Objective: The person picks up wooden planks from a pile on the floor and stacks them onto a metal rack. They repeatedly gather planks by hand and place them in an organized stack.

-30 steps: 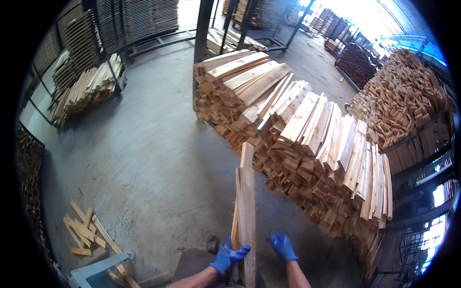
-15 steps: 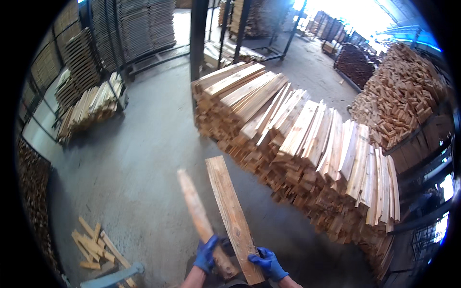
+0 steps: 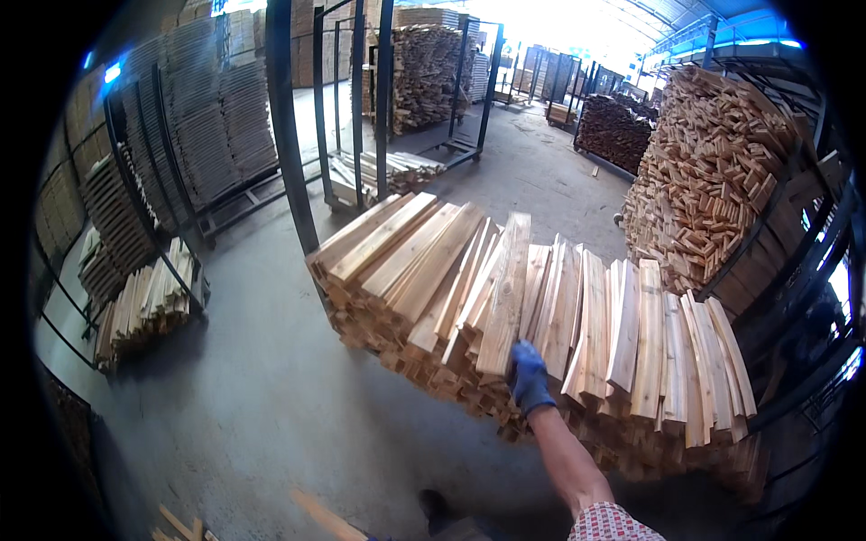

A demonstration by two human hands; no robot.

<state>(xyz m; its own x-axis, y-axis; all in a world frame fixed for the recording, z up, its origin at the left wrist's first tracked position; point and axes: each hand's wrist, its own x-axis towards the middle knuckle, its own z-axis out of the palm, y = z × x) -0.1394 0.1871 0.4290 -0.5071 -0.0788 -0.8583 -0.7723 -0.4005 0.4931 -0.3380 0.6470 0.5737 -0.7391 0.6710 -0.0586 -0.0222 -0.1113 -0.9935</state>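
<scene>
My right hand point(image 3: 529, 377), in a blue glove, reaches forward and grips the near end of a long pale wooden plank point(image 3: 505, 288). That plank lies on top of a big loose pile of similar planks point(image 3: 631, 334) on the concrete floor. The end of another plank point(image 3: 327, 518) pokes in at the bottom edge; what holds it is out of frame. My left hand is not in view.
A dark steel post point(image 3: 284, 135) stands just left of the pile. Racks of stacked boards point(image 3: 216, 108) line the left side, with a low bundle point(image 3: 149, 302) beside them. A tall heap of short wood pieces point(image 3: 713, 180) fills a rack on the right. Grey concrete floor point(image 3: 253, 397) lies front left.
I held two planks upright in both hands before. Now my view has lifted, my right hand has laid one plank onto the pile, and my left hand has dropped out of view.
</scene>
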